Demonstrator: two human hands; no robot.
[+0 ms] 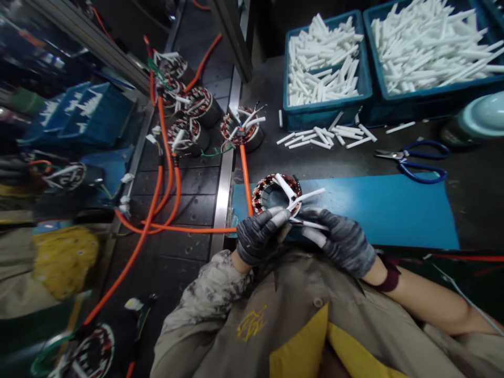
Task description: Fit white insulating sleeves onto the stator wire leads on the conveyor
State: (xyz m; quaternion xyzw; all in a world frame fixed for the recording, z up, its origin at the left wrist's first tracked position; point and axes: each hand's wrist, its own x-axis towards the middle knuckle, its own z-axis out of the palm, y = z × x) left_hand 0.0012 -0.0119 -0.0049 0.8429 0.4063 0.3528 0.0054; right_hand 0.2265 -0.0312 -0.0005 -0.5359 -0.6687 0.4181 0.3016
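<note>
A motor stator (271,195) with copper windings and white sleeved leads rests on a blue mat (386,210) close to my body. My left hand (258,234), in a grey knit glove, is closed on a white sleeve at the stator's near rim. My right hand (343,240), also gloved, pinches another white sleeved lead (311,224) just right of the stator. An orange cable (246,178) runs from the stator area away to the left.
Several more stators (242,128) with orange cables sit on the dark conveyor at left. Two blue bins (326,113) hold white sleeves, with loose sleeves (326,137) in front. Blue-handled scissors (417,160) lie right of them. A person in yellow (63,262) is at far left.
</note>
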